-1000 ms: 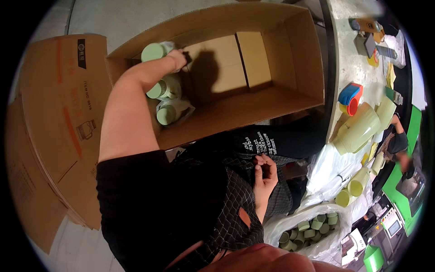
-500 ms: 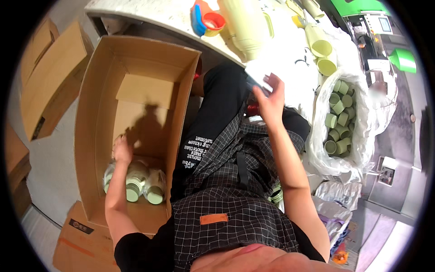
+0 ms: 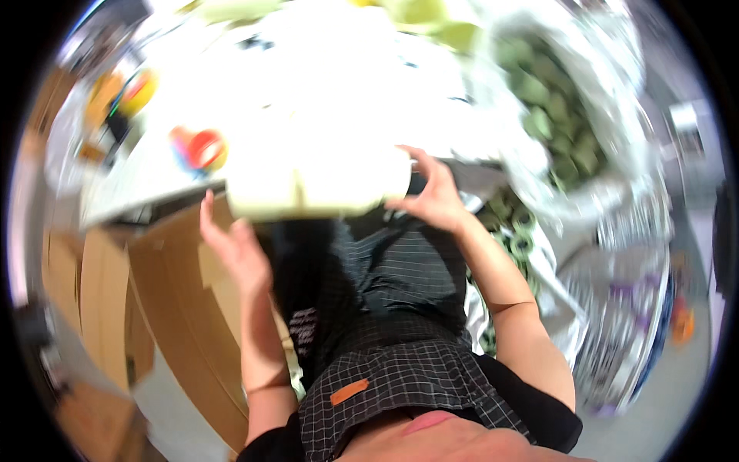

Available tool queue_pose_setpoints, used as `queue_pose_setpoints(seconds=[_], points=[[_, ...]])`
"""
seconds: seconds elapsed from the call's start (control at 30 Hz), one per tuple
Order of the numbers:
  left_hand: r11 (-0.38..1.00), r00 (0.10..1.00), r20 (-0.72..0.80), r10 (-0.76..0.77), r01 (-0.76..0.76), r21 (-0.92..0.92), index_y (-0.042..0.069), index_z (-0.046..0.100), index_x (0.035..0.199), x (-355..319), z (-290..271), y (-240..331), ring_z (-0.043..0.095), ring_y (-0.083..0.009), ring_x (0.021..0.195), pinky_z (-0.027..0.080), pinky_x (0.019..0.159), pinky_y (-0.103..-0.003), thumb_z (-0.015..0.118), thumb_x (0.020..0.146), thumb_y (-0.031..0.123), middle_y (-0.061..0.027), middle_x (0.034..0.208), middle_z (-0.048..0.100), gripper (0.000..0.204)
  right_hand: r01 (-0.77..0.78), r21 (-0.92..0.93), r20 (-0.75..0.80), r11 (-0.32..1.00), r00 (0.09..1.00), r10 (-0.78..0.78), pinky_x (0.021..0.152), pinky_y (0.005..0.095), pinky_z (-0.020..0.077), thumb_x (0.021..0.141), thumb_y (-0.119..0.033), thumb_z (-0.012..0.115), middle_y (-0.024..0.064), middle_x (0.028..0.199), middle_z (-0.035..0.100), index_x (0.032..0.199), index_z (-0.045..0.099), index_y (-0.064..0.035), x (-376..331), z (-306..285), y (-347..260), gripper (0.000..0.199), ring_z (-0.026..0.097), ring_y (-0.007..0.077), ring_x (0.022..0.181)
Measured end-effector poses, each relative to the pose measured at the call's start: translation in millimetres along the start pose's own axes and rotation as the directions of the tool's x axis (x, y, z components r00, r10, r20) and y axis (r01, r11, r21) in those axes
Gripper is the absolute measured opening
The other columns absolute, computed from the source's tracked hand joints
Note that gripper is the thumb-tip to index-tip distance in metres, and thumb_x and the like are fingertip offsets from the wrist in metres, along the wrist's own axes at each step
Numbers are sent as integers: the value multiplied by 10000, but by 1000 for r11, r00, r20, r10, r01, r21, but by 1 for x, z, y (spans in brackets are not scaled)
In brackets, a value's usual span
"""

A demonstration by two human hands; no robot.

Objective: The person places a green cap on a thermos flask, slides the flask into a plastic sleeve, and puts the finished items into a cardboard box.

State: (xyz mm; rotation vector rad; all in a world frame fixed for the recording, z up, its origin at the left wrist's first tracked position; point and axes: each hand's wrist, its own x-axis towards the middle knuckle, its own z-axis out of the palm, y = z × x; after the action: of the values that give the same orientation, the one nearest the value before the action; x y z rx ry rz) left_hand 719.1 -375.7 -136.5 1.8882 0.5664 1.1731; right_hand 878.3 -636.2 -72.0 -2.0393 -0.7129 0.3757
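A pale yellow cylindrical vessel, probably a jug, lies sideways at the near edge of the white table. Motion blur and glare hide its outline. My right hand grips its right end, thumb below and fingers above. Beside its left end, my left hand is open, fingers apart and holding nothing that I can see. A small red-orange cup with a blue part sits on the table beyond my left hand.
A tall cardboard box stands at my left, with more cartons beyond it. On the right, a clear plastic bag holds several green cups. Below it are a white bag with green pieces and clear plastic packs.
My left hand has left the cardboard box and come up to the table edge. My right hand has taken hold of the pale yellow vessel. The view has shifted towards the table.
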Motion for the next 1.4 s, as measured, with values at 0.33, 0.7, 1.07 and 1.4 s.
queue_pose_setpoints(seconds=[0.33, 0.7, 1.07, 1.4], points=[[847, 396, 851, -346, 521, 102, -57, 601, 1147, -20, 14, 95, 582, -98, 872, 471, 774, -256, 641, 886, 45, -47, 1002, 664, 283, -307, 1, -785, 952, 589, 191, 922, 381, 487, 758, -178, 775, 170, 1286, 514, 1231, 550, -12, -112, -184, 168, 550, 529, 293, 1160], [548, 610, 599, -518, 775, -316, -62, 462, 1346, -28, 52, 92, 566, -267, 1198, 441, 1025, -418, 473, 1025, 176, -173, 1322, 567, 400, -781, -324, -912, 534, 408, 45, 987, 450, 434, 844, -421, 653, 235, 1238, 574, 1301, 499, 6, -124, -251, 273, 644, 560, 388, 1132], [494, 498, 703, -508, 837, -236, -42, 540, 1265, -35, 69, 112, 641, -228, 1084, 511, 942, -380, 495, 1015, 177, -146, 1217, 644, 335, 185, 867, -360, 463, 875, 324, 1030, 365, 404, 1026, -442, 412, 97, 1362, 537, 1427, 441, -65, -109, -79, 99, 551, 495, 201, 1234], [316, 378, 718, -585, 921, -227, -46, 531, 1285, -57, 46, 87, 621, -242, 1120, 472, 994, -391, 471, 1017, 222, -145, 1248, 630, 384, 301, 223, -464, 927, 869, -171, 980, 385, 459, 747, -283, 824, 139, 1294, 583, 1217, 553, -60, -126, -95, 65, 587, 559, 258, 1174]])
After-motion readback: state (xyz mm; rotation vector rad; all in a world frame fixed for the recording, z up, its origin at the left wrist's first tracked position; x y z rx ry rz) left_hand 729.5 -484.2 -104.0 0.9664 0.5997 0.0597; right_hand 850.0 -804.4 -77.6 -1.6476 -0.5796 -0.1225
